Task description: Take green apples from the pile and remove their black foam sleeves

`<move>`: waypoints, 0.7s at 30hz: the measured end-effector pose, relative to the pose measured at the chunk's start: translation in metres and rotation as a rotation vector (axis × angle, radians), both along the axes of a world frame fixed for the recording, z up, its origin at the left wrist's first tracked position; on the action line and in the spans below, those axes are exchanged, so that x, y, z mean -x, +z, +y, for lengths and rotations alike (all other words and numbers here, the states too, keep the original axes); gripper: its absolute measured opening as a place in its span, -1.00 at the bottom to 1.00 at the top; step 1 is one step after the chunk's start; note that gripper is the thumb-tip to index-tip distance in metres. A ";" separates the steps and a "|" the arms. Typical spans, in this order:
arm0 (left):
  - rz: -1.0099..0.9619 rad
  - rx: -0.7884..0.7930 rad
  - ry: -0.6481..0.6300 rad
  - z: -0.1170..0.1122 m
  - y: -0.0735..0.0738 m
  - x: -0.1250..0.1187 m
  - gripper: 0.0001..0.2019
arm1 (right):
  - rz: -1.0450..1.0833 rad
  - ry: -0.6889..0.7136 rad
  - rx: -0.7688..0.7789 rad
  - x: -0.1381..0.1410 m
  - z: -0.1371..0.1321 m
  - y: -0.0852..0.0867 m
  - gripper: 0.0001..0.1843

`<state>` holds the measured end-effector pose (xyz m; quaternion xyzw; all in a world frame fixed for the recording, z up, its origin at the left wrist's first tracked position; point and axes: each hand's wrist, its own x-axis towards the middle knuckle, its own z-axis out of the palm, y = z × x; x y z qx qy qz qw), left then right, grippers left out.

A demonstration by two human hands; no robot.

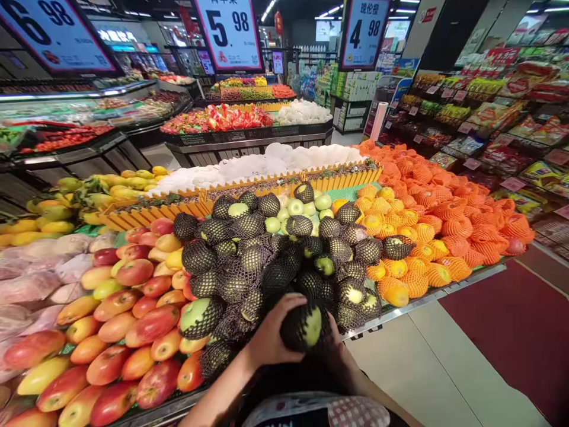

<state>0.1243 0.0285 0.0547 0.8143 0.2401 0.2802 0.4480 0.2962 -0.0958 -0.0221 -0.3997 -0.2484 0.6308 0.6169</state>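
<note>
Checked clothing (358, 410) shows nearest, below a green fruit (312, 326) in a black foam net, held up before the body. The left hand (272, 332) wraps one side, probably to steady so round a thing; the right hand (336, 341) lies along the other, its grip too hidden to tell. Netted fruit (251, 258) lies heaped beyond, the nets likely guarding against bruises.
</note>
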 end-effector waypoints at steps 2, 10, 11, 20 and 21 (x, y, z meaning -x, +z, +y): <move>-0.027 -0.153 0.230 0.029 0.022 -0.010 -0.15 | 0.061 0.063 -0.034 -0.022 0.008 0.003 0.15; 0.953 -0.622 0.523 0.183 0.058 -0.046 -0.20 | 0.087 0.138 -0.165 -0.108 0.009 0.018 -0.14; 1.086 -0.609 0.467 0.193 0.052 -0.053 -0.19 | 0.081 0.127 -0.170 -0.118 0.010 0.019 -0.16; 1.365 -0.375 0.206 0.224 0.018 -0.125 0.03 | 0.025 0.121 -0.176 -0.185 0.038 0.015 -0.31; 1.361 -0.348 0.187 0.228 0.021 -0.125 0.04 | 0.007 0.136 -0.186 -0.189 0.042 0.015 -0.32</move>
